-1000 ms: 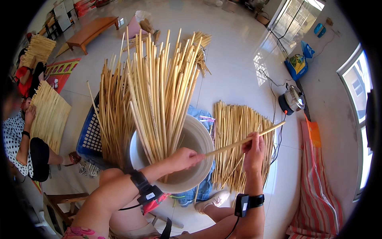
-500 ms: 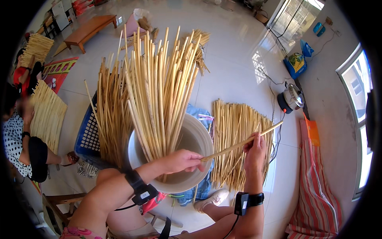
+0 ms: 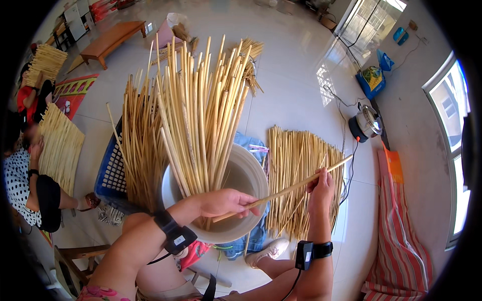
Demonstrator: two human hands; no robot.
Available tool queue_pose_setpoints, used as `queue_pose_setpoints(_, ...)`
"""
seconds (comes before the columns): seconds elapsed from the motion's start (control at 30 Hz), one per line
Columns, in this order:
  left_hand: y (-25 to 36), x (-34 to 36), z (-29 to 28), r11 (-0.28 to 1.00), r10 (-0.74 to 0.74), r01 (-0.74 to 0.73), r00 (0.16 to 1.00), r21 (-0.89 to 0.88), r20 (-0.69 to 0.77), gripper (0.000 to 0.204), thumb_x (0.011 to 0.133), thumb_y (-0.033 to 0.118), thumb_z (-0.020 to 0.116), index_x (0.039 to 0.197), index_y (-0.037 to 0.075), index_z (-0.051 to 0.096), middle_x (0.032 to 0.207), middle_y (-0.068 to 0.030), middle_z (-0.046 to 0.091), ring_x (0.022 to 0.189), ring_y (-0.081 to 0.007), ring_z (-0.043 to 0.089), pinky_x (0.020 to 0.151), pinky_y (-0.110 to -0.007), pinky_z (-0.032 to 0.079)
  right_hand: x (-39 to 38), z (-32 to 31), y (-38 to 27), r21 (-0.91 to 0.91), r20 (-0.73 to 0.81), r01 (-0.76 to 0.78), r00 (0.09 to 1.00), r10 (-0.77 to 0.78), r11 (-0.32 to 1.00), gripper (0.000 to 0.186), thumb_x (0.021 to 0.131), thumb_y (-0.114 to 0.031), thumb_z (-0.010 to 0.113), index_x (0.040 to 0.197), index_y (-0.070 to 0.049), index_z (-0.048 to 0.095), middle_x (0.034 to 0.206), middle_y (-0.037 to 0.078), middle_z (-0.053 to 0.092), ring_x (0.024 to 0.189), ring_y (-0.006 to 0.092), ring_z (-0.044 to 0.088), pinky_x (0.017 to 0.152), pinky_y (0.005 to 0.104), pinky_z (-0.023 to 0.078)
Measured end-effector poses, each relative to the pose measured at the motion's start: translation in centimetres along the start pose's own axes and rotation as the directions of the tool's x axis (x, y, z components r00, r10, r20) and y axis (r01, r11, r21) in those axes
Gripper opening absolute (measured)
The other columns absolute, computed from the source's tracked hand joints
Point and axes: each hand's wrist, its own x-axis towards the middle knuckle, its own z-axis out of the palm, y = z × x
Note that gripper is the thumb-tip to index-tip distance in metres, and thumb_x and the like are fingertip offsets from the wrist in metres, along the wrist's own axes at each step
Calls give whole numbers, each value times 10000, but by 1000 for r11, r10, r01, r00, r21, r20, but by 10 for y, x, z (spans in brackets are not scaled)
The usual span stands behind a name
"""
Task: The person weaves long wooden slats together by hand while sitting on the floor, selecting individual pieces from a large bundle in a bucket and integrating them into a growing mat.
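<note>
Stalk (image 3: 288, 189) shifted left; left hand (image 3: 228, 202) hides part.

From my remote seat I log a pale straw-yellow stick (image 3: 288, 189). Standing stalks (image 3: 201, 120): straw-gold, some brown-flecked, in a whitish tub (image 3: 252, 170). Basket (image 3: 111, 173): blue; its stems (image 3: 138, 145) a duller brown. Striped cloth (image 3: 399, 236): red and pale bands, with an orange patch (image 3: 394, 167). Co-worker's top (image 3: 19, 175): white, black dots. I note a reddish-brown low table (image 3: 115, 40), blue sack (image 3: 371, 81) printed yellow and green, pale grey floor (image 3: 296, 85), black wrist straps (image 3: 322, 250).
</note>
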Motion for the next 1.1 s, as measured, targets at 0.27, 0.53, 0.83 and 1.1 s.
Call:
queue_pose_setpoints(0.27, -34, 13, -3, 996, -50, 29, 969, -90, -241, 217, 948, 134, 534, 1081, -29, 587, 823, -49, 640, 629, -58, 475, 545, -208, 385, -9, 10, 3, -13, 52, 86, 995, -85, 996, 284, 1012, -257, 389, 838, -55, 488, 595, -8, 404, 461, 68, 382, 415, 209, 323)
queue_pose_setpoints(0.53, -25, 14, 5, 967, -139, 222, 872, 128, -469, 181, 937, 173, 568, 965, 1, 618, 721, -33, 630, 559, -57, 456, 482, -208, 335, -19, 24, -1, -2, 121, 111, 987, -110, 994, 259, 994, -256, 446, 816, -71, 482, 587, -26, 395, 450, 58, 374, 396, 204, 302)
queue_pose_setpoints(0.83, -18, 10, 11, 989, 105, -88, 984, 119, -146, 310, 940, 78, 483, 1235, 5, 547, 900, -9, 658, 676, -70, 524, 662, -216, 450, -3, 5, -1, 8, -46, 39, 998, -38, 999, 277, 983, -289, 476, 803, -79, 490, 568, -36, 375, 424, 48, 342, 378, 198, 269)
queue_pose_setpoints(1.1, -29, 12, 5, 860, -14, 208, 922, 466, -387, 273, 965, 272, 507, 983, 43, 652, 666, -42, 610, 603, -60, 532, 551, -259, 420, -20, 20, -6, -39, 94, 91, 992, -87, 995, 285, 975, -246, 502, 743, -83, 480, 554, -17, 443, 441, 49, 397, 393, 191, 310)
